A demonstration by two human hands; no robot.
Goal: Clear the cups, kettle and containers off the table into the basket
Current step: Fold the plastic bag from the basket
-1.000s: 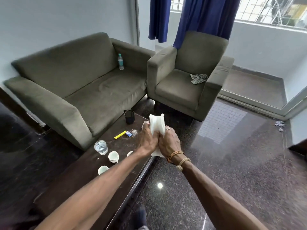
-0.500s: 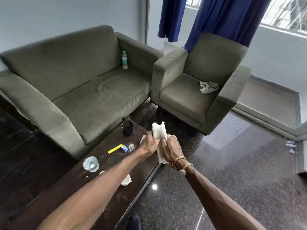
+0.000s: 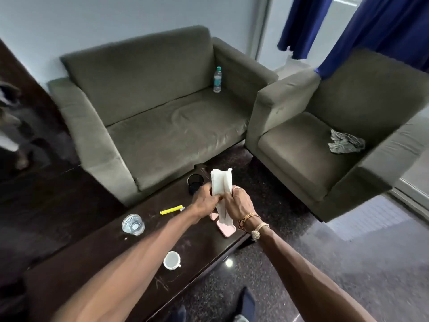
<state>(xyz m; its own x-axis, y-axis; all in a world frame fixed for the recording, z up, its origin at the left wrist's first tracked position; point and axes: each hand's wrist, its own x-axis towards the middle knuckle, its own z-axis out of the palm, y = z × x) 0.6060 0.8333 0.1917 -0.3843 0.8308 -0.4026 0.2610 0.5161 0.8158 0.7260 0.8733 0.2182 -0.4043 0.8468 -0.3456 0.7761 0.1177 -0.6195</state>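
My left hand (image 3: 205, 202) and my right hand (image 3: 239, 204) both grip a folded white cloth (image 3: 221, 185) held upright above the dark wooden table (image 3: 97, 256). On the table stand a clear glass of water (image 3: 133, 224), a small white cup (image 3: 171, 260) near the front edge, and a black mug (image 3: 195, 183) at the far end, just left of my hands. A yellow pen-like item (image 3: 171, 210) lies near my left wrist. A pink flat object (image 3: 226, 230) lies under the cloth. No basket or kettle is in view.
A grey two-seat sofa (image 3: 162, 126) with a plastic bottle (image 3: 217, 79) stands behind the table. A grey armchair (image 3: 325, 145) with a crumpled cloth (image 3: 346, 144) is at the right. Blue curtains (image 3: 371, 26) hang behind it. Polished dark floor (image 3: 325, 263) lies to the right.
The camera has swung left and down, so the sofa fills the middle. Both hands keep hold of the white cloth. The pink flat object has come into view below it.
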